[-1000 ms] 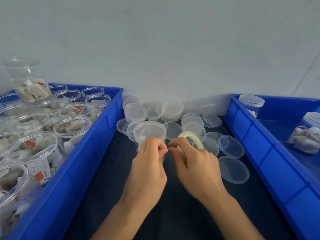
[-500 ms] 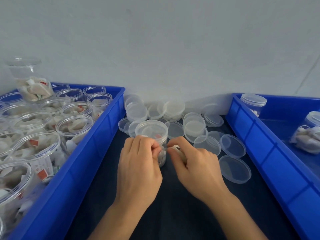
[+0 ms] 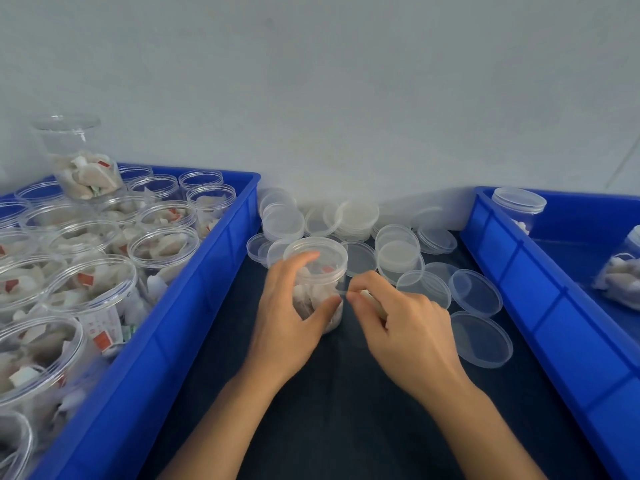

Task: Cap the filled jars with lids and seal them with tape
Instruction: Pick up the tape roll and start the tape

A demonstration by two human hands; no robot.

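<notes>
**Two hands taping a capped jar between two blue bins**

A dark bench [image 3: 346, 427] runs between two blue bins. The left bin [image 3: 166, 341], along the bench's left edge, is packed with open clear jars [image 3: 162, 247] of white packets. The right bin [image 3: 554, 323], along the right edge, holds a few capped jars [image 3: 517, 211]. Loose clear lids [image 3: 479, 337] lie scattered along the bench's far edge by the wall. Near the middle of that far edge stands a filled jar [image 3: 320, 282] with its lid on. The left hand [image 3: 287, 317] curls around the jar's side, thumb and fingers gripping it. The right hand [image 3: 405, 327], just beside it, pinches a mostly hidden tape roll [image 3: 372, 301], with a thin strip reaching the jar.
</notes>
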